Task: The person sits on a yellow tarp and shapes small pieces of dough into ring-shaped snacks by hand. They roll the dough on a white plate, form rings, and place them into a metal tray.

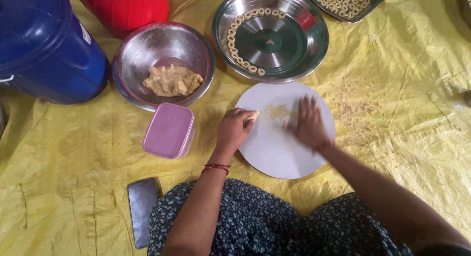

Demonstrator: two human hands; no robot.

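Observation:
My left hand is closed around a small piece of pale dough at the left edge of a round white board. Flat on the same board, my right hand is blurred, its fingers spread and pressed down over the surface. A smear of dough crumbs lies between the two hands. Behind the board stands a steel plate with a curved row of dough rings along its left rim. A steel bowl to the left holds a lump of dough.
A pink lidded box sits left of the board, a phone near my knee. A blue drum and red container stand at the back left. A tray of rings is at the top right. Yellow sheet covers the floor.

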